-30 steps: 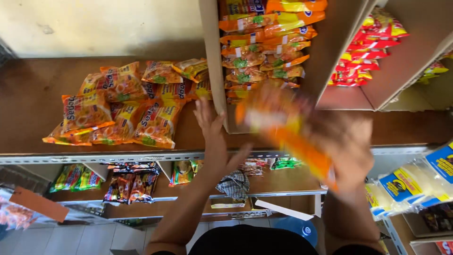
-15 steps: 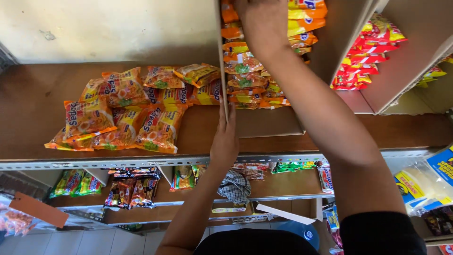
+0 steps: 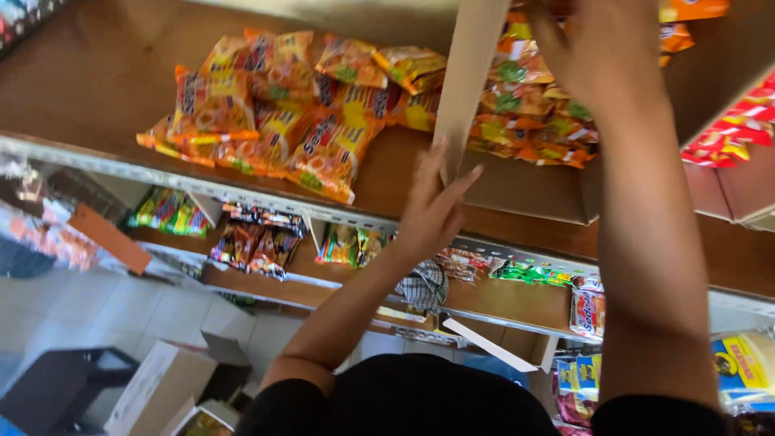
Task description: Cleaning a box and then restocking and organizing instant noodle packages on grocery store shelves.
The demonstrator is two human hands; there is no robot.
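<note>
My left hand [image 3: 436, 206] rests with spread fingers against the upright flap of a cardboard box [image 3: 472, 73] that stands on a wooden shelf [image 3: 81, 89]. My right hand [image 3: 597, 56] reaches deep into that box, its back towards me, over a stack of orange snack packets [image 3: 525, 121]. Its fingertips are hidden, so I cannot see whether it holds a packet. A loose pile of orange and yellow snack packets [image 3: 274, 113] lies on the shelf to the left of the box.
A second box with red packets [image 3: 726, 137] stands at the right. Lower shelves carry more small packets [image 3: 258, 242] and yellow packs [image 3: 743, 363]. An open cardboard carton [image 3: 153, 387] sits on the tiled floor at the lower left.
My right hand carried orange packets up into the box and now stays inside it. My left hand stayed at the box flap. The view has shifted right and closer.
</note>
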